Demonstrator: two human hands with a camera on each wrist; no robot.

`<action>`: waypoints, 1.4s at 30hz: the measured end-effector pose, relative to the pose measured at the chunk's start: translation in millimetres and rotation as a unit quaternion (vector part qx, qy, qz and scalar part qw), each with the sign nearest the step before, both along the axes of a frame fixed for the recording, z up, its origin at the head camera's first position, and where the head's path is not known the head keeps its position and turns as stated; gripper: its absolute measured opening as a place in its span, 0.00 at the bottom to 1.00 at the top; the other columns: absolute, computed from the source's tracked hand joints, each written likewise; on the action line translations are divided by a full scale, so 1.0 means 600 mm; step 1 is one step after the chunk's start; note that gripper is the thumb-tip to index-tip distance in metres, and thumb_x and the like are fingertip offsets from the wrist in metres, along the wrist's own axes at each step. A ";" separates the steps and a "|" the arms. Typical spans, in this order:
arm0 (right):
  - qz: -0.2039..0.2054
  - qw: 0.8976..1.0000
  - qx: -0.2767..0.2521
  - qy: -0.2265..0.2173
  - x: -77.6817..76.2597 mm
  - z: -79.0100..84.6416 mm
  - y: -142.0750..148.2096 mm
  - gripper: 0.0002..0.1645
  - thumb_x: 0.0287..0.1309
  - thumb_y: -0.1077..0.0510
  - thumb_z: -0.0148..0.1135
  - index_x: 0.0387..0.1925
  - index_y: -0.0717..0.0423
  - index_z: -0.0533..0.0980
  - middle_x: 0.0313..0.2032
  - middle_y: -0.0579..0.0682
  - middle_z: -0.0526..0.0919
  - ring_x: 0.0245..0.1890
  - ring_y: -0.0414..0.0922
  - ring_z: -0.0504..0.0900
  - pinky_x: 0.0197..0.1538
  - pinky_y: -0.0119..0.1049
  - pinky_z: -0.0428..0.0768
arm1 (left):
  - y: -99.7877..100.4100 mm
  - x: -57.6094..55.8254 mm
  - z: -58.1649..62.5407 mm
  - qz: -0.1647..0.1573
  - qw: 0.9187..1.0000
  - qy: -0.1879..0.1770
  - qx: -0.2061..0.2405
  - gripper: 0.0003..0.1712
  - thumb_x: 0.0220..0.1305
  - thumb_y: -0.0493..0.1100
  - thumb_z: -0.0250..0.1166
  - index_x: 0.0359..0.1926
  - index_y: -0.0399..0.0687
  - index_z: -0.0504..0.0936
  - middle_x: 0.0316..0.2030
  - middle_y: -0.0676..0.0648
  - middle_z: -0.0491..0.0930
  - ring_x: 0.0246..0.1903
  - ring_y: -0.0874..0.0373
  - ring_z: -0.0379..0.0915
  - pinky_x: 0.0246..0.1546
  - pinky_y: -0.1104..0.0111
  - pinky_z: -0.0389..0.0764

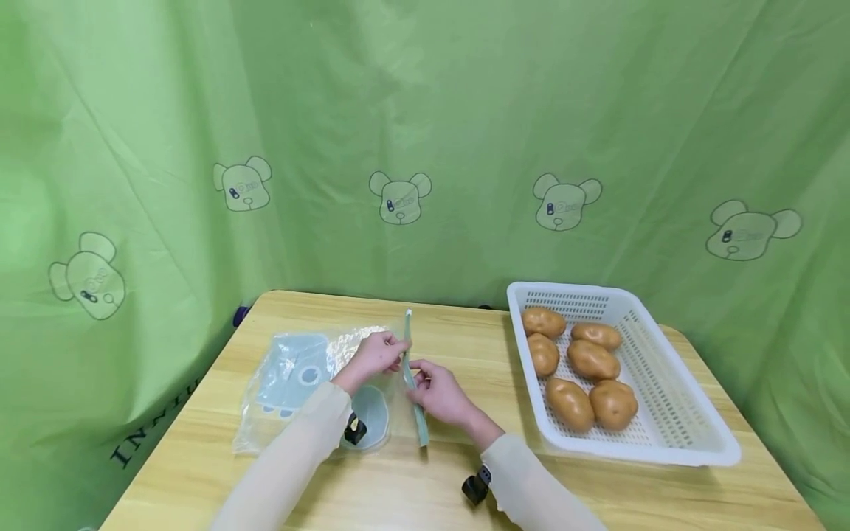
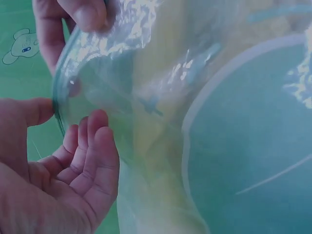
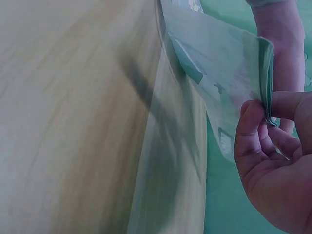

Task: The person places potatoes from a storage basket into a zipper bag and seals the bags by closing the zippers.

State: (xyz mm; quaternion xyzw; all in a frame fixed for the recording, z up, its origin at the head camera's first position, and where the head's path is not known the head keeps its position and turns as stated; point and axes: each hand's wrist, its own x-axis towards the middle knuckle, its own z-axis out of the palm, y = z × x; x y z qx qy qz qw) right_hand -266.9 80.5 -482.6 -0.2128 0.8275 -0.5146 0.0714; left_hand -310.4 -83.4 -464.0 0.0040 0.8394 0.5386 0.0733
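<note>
Both forearms, in pale sleeves, reach up from the lower edge of the head view and slant toward each other, so the hands meet near the middle of the table (image 1: 468, 332). The left hand (image 1: 375, 355) comes in from the left across the clear bag (image 1: 292, 365), wrist over the film, and grips the green strip (image 1: 421, 424) along the bag's edge. Its thumb touches that edge, and its fingers curl loosely toward the thumb; in the left wrist view, several of them sit a little apart from the thumb, palm partly turned to the camera.

The right hand (image 1: 441, 392) approaches from the other side, lower along the strip, with its wrist bent in toward the bag. Its thumb and forefinger are clamped on the strip, and the remaining fingers are bent beneath. The two hands are close together, one farther from the person than the other, and the strip runs past both of them.

The bag spreads over the left part of the table, under the left arm, with pale blue printed shapes on it; the edge at the hands is lifted clear of the wood. A black device (image 1: 355, 429) is worn on the left wrist and a black camera (image 1: 474, 487) on the right. To the right stands a white basket (image 1: 717, 450) holding potatoes (image 1: 594, 360), well apart from the bag.
</note>
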 end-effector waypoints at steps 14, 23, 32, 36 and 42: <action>0.006 0.999 -0.031 -0.043 0.015 -0.002 0.002 0.17 0.60 0.63 0.60 0.49 0.66 0.72 0.29 0.50 0.76 0.24 0.40 0.74 0.25 0.30 0.75 | 0.005 0.000 -0.004 0.027 0.998 0.032 0.040 0.09 0.59 0.35 0.57 0.30 0.32 0.79 0.19 0.44 0.77 0.16 0.59 0.74 0.22 0.67 0.82; 0.017 0.989 -0.090 -0.114 0.021 0.002 0.009 0.16 0.64 0.60 0.56 0.46 0.71 0.73 0.32 0.55 0.80 0.29 0.43 0.80 0.30 0.37 0.82 | 0.008 0.004 -0.007 0.030 0.996 0.026 0.076 0.05 0.60 0.35 0.59 0.28 0.38 0.79 0.21 0.45 0.77 0.19 0.59 0.73 0.22 0.71 0.80; -0.003 0.991 -0.080 -0.111 0.037 0.019 0.016 0.10 0.63 0.64 0.56 0.39 0.71 0.76 0.28 0.56 0.81 0.25 0.42 0.79 0.28 0.34 0.80 | 0.014 0.009 -0.013 0.037 0.993 0.024 0.110 0.05 0.60 0.35 0.62 0.29 0.38 0.78 0.20 0.48 0.77 0.18 0.61 0.72 0.20 0.73 0.78; -0.006 0.987 -0.099 -0.129 0.050 0.030 0.016 0.10 0.63 0.65 0.56 0.37 0.73 0.75 0.26 0.56 0.80 0.25 0.42 0.78 0.28 0.34 0.79 | 0.016 0.015 -0.014 0.029 0.992 0.027 0.121 0.06 0.60 0.36 0.63 0.28 0.39 0.77 0.19 0.49 0.77 0.17 0.61 0.71 0.20 0.73 0.77; -0.021 0.978 -0.125 -0.168 0.037 0.002 0.018 0.10 0.62 0.61 0.58 0.35 0.68 0.76 0.26 0.50 0.81 0.25 0.41 0.80 0.30 0.34 0.80 | 0.018 0.018 -0.014 0.015 0.987 0.014 0.162 0.07 0.62 0.37 0.63 0.28 0.40 0.76 0.20 0.50 0.75 0.18 0.61 0.70 0.21 0.73 0.77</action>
